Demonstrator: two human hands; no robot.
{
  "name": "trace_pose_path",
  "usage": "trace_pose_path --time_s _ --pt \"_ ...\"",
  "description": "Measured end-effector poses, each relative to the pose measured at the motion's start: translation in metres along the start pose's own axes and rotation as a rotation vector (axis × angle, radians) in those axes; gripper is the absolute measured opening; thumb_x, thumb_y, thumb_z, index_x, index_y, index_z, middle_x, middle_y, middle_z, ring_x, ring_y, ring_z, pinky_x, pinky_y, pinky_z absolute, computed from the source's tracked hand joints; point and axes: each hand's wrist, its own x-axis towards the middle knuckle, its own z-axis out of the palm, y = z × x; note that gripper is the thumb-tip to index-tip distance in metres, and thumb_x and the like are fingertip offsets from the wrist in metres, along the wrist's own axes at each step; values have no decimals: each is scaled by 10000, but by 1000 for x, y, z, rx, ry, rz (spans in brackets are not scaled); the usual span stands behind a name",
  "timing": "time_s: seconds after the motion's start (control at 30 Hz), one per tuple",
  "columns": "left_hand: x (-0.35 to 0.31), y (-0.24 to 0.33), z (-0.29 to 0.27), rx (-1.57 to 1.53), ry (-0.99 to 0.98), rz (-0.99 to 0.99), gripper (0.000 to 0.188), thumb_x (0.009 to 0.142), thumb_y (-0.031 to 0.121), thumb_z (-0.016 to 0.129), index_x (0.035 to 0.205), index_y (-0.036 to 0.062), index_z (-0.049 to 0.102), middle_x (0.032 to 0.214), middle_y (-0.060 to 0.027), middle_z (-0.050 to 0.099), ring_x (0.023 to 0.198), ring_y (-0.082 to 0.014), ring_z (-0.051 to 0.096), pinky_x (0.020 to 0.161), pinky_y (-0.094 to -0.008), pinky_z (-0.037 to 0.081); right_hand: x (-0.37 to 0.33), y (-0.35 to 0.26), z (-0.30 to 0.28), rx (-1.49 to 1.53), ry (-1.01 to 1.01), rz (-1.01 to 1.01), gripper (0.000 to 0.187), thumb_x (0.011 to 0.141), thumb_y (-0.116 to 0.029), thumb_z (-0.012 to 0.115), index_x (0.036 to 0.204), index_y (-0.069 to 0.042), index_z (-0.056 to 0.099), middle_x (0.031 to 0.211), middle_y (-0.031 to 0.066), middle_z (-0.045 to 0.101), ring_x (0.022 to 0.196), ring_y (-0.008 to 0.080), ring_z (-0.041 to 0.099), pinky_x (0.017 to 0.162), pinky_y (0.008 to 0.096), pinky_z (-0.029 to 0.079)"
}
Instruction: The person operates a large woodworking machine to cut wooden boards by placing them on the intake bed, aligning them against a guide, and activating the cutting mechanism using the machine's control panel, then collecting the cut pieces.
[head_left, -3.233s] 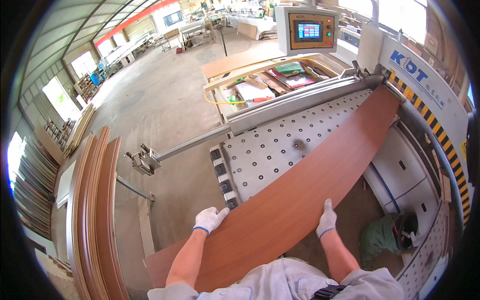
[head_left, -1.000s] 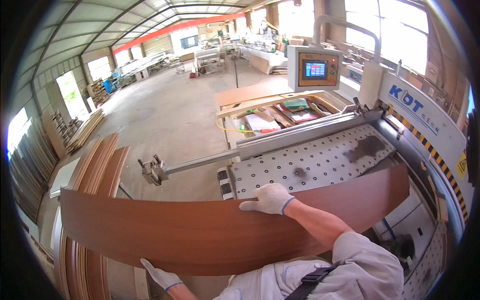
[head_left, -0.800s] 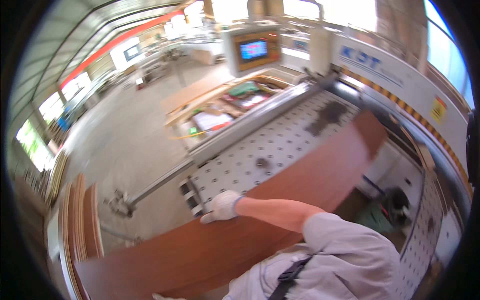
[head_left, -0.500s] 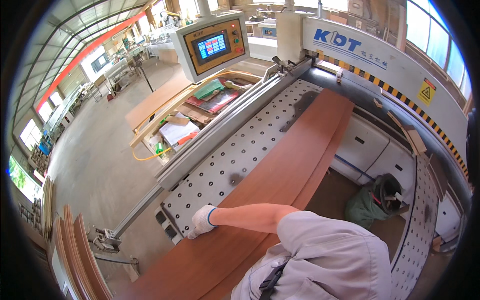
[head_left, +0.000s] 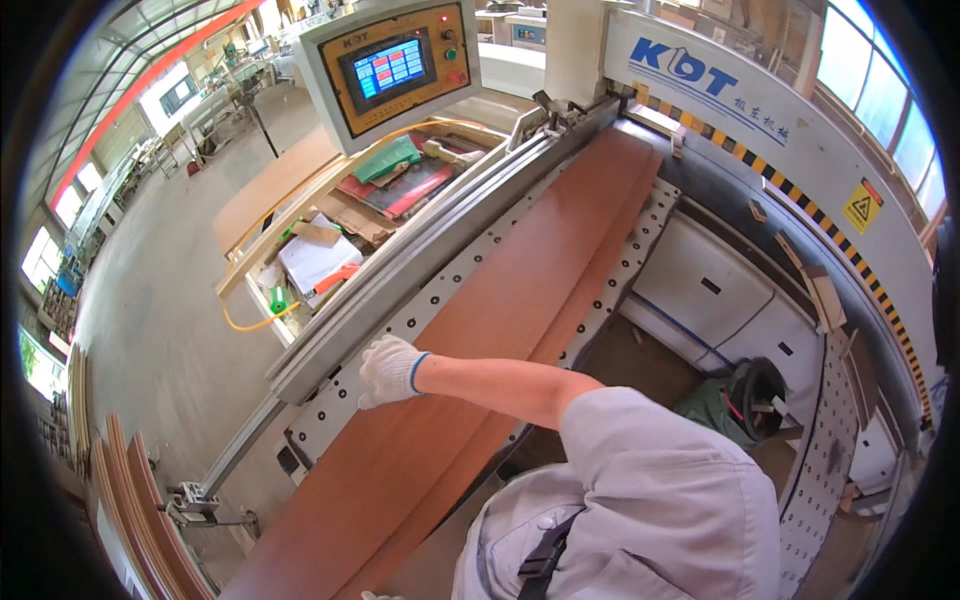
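Note:
Two long reddish-brown wooden boards [head_left: 520, 275], one lying partly over the other, stretch from the lower left up to the machine beam. Beneath them is a pale table [head_left: 407, 325] dotted with round black-centred ports. My right hand [head_left: 390, 371], in a white knit glove with a blue cuff, reaches across the boards to their left edge. Its fingers look bent over that edge, close to the metal rail [head_left: 335, 345]. Only a sliver of my gloved left hand [head_left: 380, 596] shows at the bottom rim beside the boards; its fingers are hidden.
A control panel [head_left: 390, 72] with a lit screen hangs above the rail. Beyond it, a wooden tray [head_left: 255, 262] holds papers and tools. At right stand the striped machine beam [head_left: 740, 150] and a black-rimmed green bin [head_left: 755, 400]. Boards [head_left: 150, 510] lean at lower left.
The boards have slid away from me and left, nearer the rail and beam, uncovering table ports on their right. My right hand has moved forward with them. A bit of my left glove now shows.

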Motion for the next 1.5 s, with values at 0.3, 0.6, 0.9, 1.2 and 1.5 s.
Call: trace_pose_path --time_s 0.3,0.6,0.9,1.2,1.5 --pt "-72 109 226 518 224 665 306 975 319 657 845 43 636 715 -85 647 618 -170 604 565 -325 516 -127 60 90 96 404 227 699 877 -484 724 1368 -4 592 1512 220 475 1459 380 390 1212 485 312" --pt "-49 51 455 1119 -794 809 219 912 187 733 920 -28 700 824 -106 720 757 -167 687 743 -317 556 -284 146 51 380 574 653 664 900 -484 693 1330 16 615 1433 227 566 1340 393 526 1111 451 442" --pt "-127 -66 751 1369 -1308 904 312 930 298 720 1035 5 712 971 -165 746 904 -266 737 813 -370 569 -513 268 75 412 791 1155 752 931 -567 610 1393 25 570 1472 239 546 1362 389 523 1138 448 418" --pt "-174 -191 1046 1246 -1621 1110 378 927 356 706 1123 34 695 1144 -189 705 1060 -367 682 926 -435 534 -689 359 47 447 705 1594 767 935 -585 611 1413 13 564 1416 261 591 1343 402 540 1137 450 418" --pt "-86 -292 1423 1025 -1157 1591 519 923 419 695 1201 -17 641 1302 -247 604 1214 -410 577 1037 -484 477 -682 521 -19 250 732 1529 662 905 -467 724 1340 17 605 1327 285 624 1242 437 596 1049 471 487"
